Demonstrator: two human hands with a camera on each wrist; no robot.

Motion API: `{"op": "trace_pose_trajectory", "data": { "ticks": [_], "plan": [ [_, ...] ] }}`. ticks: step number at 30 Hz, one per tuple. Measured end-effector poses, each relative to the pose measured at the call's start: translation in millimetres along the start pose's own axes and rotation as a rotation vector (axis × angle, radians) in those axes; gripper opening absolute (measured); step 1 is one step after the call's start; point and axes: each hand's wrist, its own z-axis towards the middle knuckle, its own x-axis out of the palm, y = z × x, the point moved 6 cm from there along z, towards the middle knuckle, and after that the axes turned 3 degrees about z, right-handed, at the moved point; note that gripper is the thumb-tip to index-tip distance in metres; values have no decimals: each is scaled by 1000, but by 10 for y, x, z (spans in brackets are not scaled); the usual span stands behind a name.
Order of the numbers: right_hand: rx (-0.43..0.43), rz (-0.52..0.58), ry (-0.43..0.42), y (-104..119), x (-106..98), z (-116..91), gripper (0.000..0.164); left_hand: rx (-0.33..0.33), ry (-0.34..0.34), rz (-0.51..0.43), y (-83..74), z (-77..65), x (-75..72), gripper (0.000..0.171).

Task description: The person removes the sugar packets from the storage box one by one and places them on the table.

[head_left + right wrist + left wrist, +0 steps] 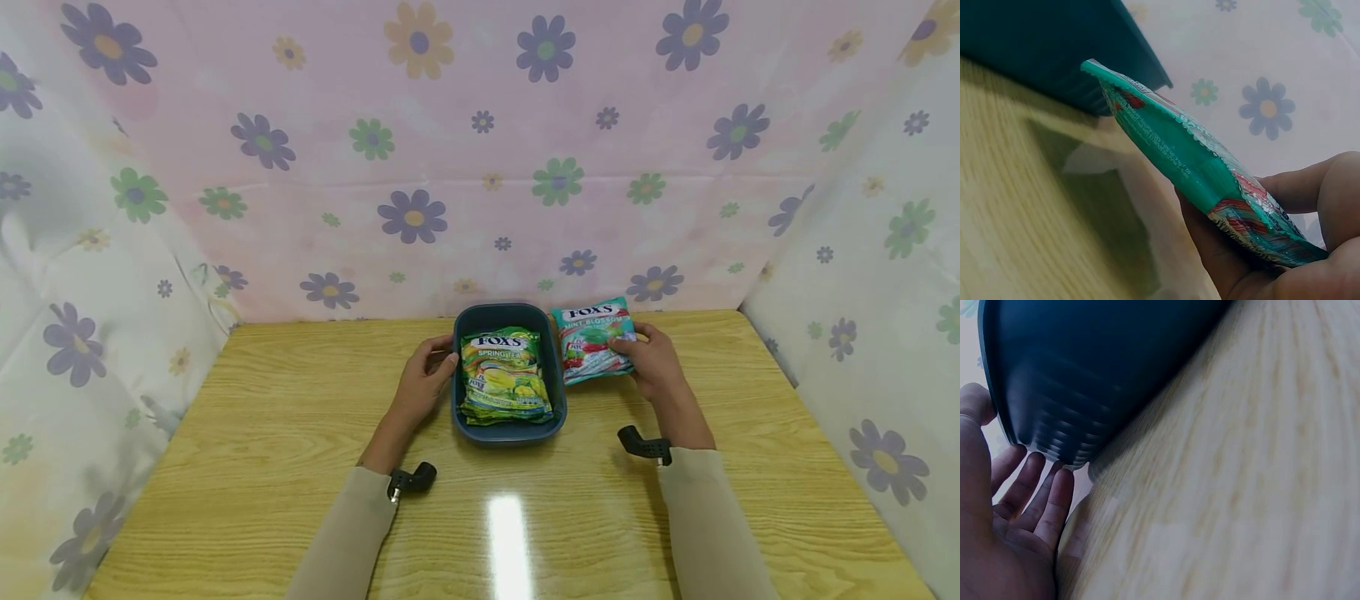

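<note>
A dark blue plastic bin stands on the table, with green and yellow Fox's Spring Tea candy bags stacked in it. My left hand is at the bin's left side; in the left wrist view its nearly straight fingers touch the ribbed wall and the thumb is by the rim. Beside the bin's right wall, my right hand pinches a teal Fox's Mint Blossom candy bag by its right edge, thumb on the front. The right wrist view shows this candy bag tilted above the table.
The wood-grain table meets a flowered cloth backdrop just behind the bin. Similar cloth hangs on the left and right. Each wrist carries a small black camera mount. A bright reflection lies on the table's front middle.
</note>
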Motion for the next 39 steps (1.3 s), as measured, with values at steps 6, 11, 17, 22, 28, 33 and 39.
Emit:
{"op": "trace_pose_trajectory", "data": {
  "ticks": [6, 11, 17, 22, 28, 33, 39],
  "plan": [
    [13, -4, -11, -76, -32, 44, 70, 4, -1, 4, -5, 2, 6, 43],
    [-1, -26, -17, -130, -62, 89, 70, 3, -4, -2, 11, 5, 0, 43],
    [11, -96, -40, -197, -89, 120, 71, 9, -3, -1, 20, 4, -4, 43],
    [26, -82, -37, -228, -95, 136, 73, 9, -2, 0, 17, 6, 4, 44],
    [23, -125, -55, -216, -89, 129, 72, -5, 20, 17, -42, -6, 3, 47],
    [-9, -228, -88, -184, -99, 119, 70, 6, 40, 36, -315, -93, 6, 47],
    [-58, -304, -118, -119, -104, 66, 70, 13, 31, 34, -381, -120, 8, 47]
  ]
}}
